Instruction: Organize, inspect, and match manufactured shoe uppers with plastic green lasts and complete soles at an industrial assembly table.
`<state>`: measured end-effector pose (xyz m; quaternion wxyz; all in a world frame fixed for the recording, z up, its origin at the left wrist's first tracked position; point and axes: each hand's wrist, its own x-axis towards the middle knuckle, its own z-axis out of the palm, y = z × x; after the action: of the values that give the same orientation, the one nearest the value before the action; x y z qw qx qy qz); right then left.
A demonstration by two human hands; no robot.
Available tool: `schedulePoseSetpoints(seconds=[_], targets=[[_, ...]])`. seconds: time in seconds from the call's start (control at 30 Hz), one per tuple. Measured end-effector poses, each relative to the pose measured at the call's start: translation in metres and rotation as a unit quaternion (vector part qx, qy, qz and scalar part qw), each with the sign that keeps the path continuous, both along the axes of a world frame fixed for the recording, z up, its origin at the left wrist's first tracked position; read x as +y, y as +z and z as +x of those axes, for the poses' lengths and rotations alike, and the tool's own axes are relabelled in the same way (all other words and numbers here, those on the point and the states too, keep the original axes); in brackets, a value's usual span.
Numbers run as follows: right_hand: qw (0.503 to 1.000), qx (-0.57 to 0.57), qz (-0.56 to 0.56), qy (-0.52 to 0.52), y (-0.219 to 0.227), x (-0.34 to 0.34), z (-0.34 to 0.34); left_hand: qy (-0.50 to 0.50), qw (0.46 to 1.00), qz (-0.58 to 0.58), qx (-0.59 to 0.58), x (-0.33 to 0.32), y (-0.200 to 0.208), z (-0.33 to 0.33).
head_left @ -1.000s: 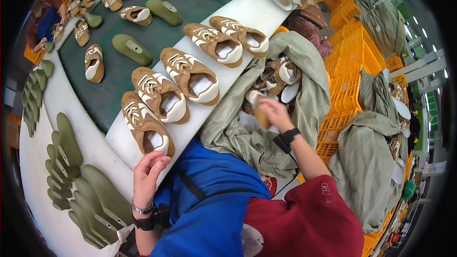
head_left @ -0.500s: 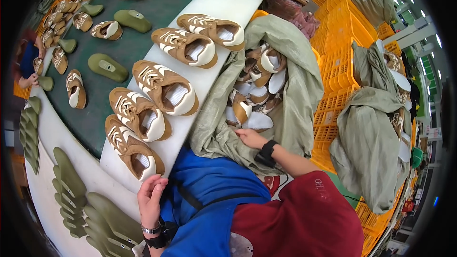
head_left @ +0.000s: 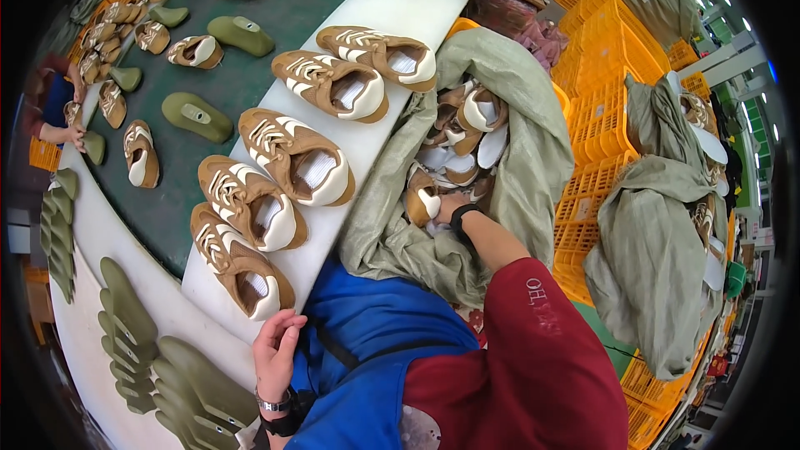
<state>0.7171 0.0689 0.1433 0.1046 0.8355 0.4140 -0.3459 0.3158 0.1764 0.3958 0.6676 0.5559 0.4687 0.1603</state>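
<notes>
My right hand [head_left: 446, 207] reaches down into an open grey-green sack [head_left: 533, 158] full of brown and white shoe uppers and grips one upper [head_left: 421, 197] near the sack's front. My left hand [head_left: 277, 350] rests with fingers apart at the near edge of the white shelf [head_left: 375, 137], just below the nearest brown upper [head_left: 237, 260]. Several brown uppers lie in a row along that shelf. I wear a blue apron and a dark red sleeve.
A dark green conveyor belt [head_left: 187, 192] carries more uppers and olive shoe lasts [head_left: 197, 116]. Stacks of olive lasts [head_left: 133, 333] lie at lower left. Orange crates [head_left: 604, 117] and a second filled sack [head_left: 667, 233] stand on the right. Another person's arm [head_left: 58, 129] shows at far left.
My right hand has sunk deeper into the sack and taken hold of an upper. The view has shifted toward the sack. My left hand stays at the shelf edge.
</notes>
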Motion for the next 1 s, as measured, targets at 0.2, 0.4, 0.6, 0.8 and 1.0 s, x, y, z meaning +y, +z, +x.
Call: schedulePoseSetpoints(seconds=[0.2, 0.4, 0.6, 0.8, 1.0], targets=[[0.984, 0.17, -0.032, 0.037, -0.013, 0.001, 0.03, -0.067, 0.998, 0.005, -0.006, 0.0, 0.002, 0.019], [0.856, 0.409, 0.207, -0.24, 0.081, -0.045, 0.031, -0.167, 0.984, 0.065, 0.018, 0.002, 0.006, 0.046], [0.603, 0.481, 0.472, -0.427, 0.149, -0.054, 0.022, -0.237, 0.963, 0.129, -0.002, 0.005, -0.004, 0.078], [0.484, 0.544, 0.434, -0.53, 0.172, -0.036, -0.02, -0.211, 0.96, 0.183, -0.005, 0.001, -0.034, 0.111], [0.523, 0.65, 0.346, -0.429, 0.195, -0.025, -0.084, -0.158, 0.966, 0.198, -0.05, 0.0, -0.045, 0.134]])
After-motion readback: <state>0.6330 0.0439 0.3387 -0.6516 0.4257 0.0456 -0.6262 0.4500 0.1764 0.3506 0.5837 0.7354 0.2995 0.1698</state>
